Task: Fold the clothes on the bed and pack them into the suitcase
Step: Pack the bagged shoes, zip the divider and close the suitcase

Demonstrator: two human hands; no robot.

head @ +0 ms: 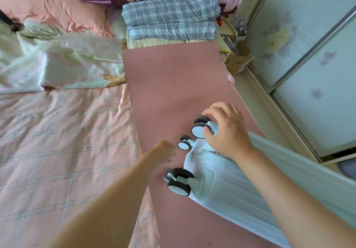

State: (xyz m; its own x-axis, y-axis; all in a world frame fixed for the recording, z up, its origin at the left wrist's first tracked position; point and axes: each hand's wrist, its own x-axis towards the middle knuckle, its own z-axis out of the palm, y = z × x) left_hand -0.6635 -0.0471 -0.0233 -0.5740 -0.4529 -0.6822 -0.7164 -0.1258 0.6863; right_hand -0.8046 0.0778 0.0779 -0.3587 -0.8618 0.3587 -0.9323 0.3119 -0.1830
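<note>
Two hands work the closed suitcase (250,188), which lies at 5 o'clock on the pink mat (173,86) covering the bed (57,132). Right hand (225,132): fingers closed around one wheel housing (212,127), probably to steer the case. Left hand (163,150): fingers curled, holding nothing visible. Long axis runs 5 to 11 o'clock, wheels pointing toward 11.

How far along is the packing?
Barely begun. The suitcase lies zipped shut on the pink mat. The right hand grips a wheel; the left hand hovers nearby. The crumpled clothes on the bed remain unfolded, and nothing is packed.
</note>
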